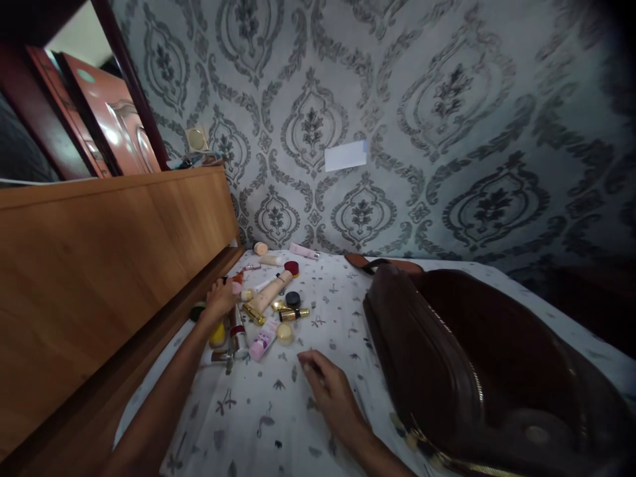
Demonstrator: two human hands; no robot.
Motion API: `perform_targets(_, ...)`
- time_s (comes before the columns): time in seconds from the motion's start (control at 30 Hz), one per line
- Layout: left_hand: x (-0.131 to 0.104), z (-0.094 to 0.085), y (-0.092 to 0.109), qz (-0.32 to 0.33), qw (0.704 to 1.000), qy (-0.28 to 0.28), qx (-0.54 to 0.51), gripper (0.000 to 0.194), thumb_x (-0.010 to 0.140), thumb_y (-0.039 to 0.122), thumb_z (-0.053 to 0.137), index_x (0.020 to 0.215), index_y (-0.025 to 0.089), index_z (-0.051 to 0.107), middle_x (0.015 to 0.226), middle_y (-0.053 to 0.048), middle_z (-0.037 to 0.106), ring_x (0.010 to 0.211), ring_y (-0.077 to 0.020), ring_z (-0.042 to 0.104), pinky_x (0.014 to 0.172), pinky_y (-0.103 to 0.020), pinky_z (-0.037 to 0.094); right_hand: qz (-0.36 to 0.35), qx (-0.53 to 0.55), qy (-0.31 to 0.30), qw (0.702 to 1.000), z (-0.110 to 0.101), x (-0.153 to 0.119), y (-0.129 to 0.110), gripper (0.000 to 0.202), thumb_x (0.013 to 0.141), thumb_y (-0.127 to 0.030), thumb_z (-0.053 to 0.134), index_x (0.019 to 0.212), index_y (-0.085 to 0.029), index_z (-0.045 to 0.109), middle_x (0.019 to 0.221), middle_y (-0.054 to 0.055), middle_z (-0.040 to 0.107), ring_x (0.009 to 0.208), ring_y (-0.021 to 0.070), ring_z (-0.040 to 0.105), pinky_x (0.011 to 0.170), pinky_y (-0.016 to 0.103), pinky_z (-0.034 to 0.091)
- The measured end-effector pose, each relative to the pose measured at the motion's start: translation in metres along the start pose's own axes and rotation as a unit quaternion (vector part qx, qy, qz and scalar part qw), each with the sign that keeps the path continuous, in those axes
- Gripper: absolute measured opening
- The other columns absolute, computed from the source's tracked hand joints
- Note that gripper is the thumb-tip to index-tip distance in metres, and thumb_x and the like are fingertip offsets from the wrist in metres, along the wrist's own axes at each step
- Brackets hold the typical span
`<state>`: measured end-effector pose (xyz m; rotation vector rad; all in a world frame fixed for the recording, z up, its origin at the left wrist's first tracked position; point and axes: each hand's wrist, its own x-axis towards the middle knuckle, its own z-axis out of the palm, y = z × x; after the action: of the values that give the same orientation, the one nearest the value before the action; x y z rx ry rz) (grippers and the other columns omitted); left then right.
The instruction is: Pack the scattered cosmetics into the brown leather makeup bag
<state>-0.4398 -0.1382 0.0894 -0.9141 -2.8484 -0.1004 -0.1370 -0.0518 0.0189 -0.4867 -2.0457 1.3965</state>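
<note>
At the left of the head view my left hand reaches in among the cosmetics, its fingers closed around something small beside a pink round item; what it holds is mostly hidden. Below its wrist stands a yellow container. Close by lie a silver and red tube, a beige tube, gold lipsticks, a purple-pink tube, a cream-coloured jar and a black-lidded jar. My right hand hovers over the sheet, fingers loosely bent and apart, holding nothing.
A dark brown leather bag lies gaping at the right. A wooden board borders the left side. The patterned sheet meets a papered wall behind. A pink tube and a red-lidded jar lie farther back.
</note>
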Motion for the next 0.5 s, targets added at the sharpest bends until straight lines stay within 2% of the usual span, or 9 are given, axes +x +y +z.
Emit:
perform_targets(0.13,0.012,0.007,-0.002,-0.004,0.999,-0.032,-0.017,0.045,0.081,0.039,0.057,0.122,0.019,0.053,0.118,-0.015,0.063,0.11,-0.0298,0.061,0.082,-0.035,0.047,-0.009,-0.005,0.012,1.0,0.001,-0.002,0.001,0.034,0.09,-0.043,0.047,0.098,-0.018,0.069,0.098,0.01,0.072,0.09,0.0227,0.068,0.08,0.033,0.054)
perform_targets(0.27,0.018,0.011,-0.003,-0.009,0.999,-0.028,-0.031,0.044,0.082,0.041,0.054,0.119,0.016,0.055,0.121,-0.018,0.063,0.11,-0.0318,0.062,0.082,-0.036,0.047,-0.034,-0.025,0.015,0.999,0.001,-0.002,0.001,0.031,0.091,-0.038,0.046,0.097,-0.018,0.069,0.095,0.009,0.072,0.088,0.0224,0.068,0.081,0.033,0.054)
perform_targets(0.5,0.029,0.013,-0.013,-0.018,0.997,-0.041,-0.061,0.042,0.077,0.048,0.06,0.107,0.018,0.06,0.116,-0.014,0.068,0.105,-0.0301,0.065,0.072,-0.031,0.047,-0.043,-0.027,0.014,0.999,0.001,-0.001,0.002,0.033,0.092,-0.039,0.044,0.096,-0.018,0.068,0.091,0.009,0.072,0.085,0.0219,0.068,0.075,0.032,0.056)
